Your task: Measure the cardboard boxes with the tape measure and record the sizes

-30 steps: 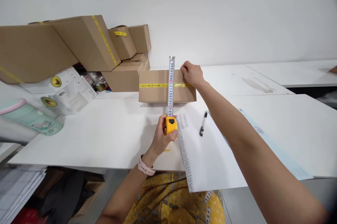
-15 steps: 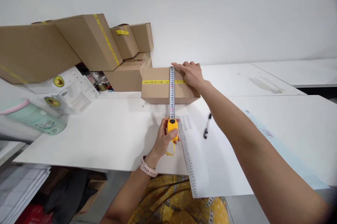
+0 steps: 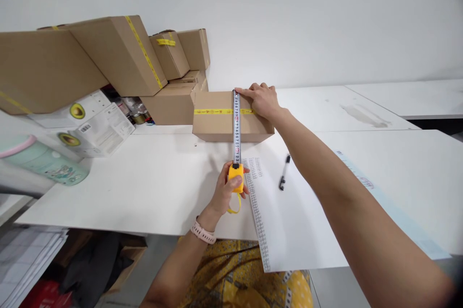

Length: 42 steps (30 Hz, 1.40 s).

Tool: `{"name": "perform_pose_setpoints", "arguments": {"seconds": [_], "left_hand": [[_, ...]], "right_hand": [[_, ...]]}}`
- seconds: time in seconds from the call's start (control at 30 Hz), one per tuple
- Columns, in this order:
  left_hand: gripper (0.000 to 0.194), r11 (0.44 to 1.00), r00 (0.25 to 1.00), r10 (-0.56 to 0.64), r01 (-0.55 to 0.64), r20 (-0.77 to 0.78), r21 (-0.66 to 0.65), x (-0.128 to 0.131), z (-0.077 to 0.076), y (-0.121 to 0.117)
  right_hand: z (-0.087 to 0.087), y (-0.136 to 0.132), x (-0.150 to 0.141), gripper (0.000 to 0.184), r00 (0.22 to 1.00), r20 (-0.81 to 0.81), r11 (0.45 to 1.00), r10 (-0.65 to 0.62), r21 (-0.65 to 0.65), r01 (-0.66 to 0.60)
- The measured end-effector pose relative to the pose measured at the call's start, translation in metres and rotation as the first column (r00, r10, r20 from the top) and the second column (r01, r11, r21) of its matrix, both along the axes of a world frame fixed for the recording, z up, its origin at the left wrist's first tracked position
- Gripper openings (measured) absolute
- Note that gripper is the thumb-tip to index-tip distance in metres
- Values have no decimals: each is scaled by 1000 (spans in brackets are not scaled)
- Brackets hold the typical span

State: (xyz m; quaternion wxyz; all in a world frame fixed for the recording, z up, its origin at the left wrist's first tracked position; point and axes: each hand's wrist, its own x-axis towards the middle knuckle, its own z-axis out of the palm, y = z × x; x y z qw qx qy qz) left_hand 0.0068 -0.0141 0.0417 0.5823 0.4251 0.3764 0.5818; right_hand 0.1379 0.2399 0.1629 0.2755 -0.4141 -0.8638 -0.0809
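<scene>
My left hand [image 3: 226, 187] is wrapped round a yellow tape measure [image 3: 236, 183], thumb on its side, with the yellow wrist strap hanging below. The silver blade [image 3: 237, 129] runs from its case over the top of a taped cardboard box [image 3: 213, 125] to the far edge. There my right hand [image 3: 265, 100] holds the blade's end down with a stretched index finger. Its other fingers rest over the box's far right edge, their tips hidden. A spiral notebook [image 3: 300, 231] lies at the near right with a black-capped pen [image 3: 285, 173] on it.
Stacked cardboard boxes [image 3: 119, 57] stand at the left, above white cartons with avocado pictures [image 3: 101, 129]. A mint-green tumbler [image 3: 47, 161] is near the left edge. A light blue sheet [image 3: 394, 211] lies at the right on the white table [image 3: 144, 187].
The view has shifted very slightly. Both hands, the tape measure and the box keep nearly the same places relative to each other.
</scene>
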Motion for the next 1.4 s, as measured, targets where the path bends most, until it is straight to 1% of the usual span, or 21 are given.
{"name": "perform_pose_setpoints", "arguments": {"seconds": [0.23,0.43,0.73,0.93,1.03,1.13,1.27,1.33,1.4], "left_hand": [[51,1000,1000,-16,16,7,-6,-5,2,0],[48,998,997,-53,56,57,-40,-14,2,-1],[49,998,998,-38,40,51,-56,-16,3,-2],[49,998,999,-36,38,36,-52,-17,1,-1],[48,1000,1000,-16,16,11,-26,-16,1,-4],[51,999,1000,18,-18,4,49,-14,3,-16],[57,988,999,27,-30,28,153,-13,4,-49],[58,987,1000,11,-15,24,159,-13,3,-68],[58,991,1000,-20,19,12,131,-14,2,-88]], "right_hand": [[-2,0,1,50,1000,9,1000,4,-5,-4],[-1,-1,1,50,1000,17,1000,-7,-13,7],[-2,0,0,51,999,30,1000,-15,-24,16],[-3,-3,1,50,1000,19,1000,-13,10,13],[-3,-7,0,50,999,22,999,-24,28,23],[-3,-15,-1,51,998,19,998,-58,38,58],[-4,-40,1,48,995,45,995,-86,60,83],[-6,-59,5,48,995,56,993,-82,86,77],[-13,-80,9,48,996,59,991,-69,122,62]]}}
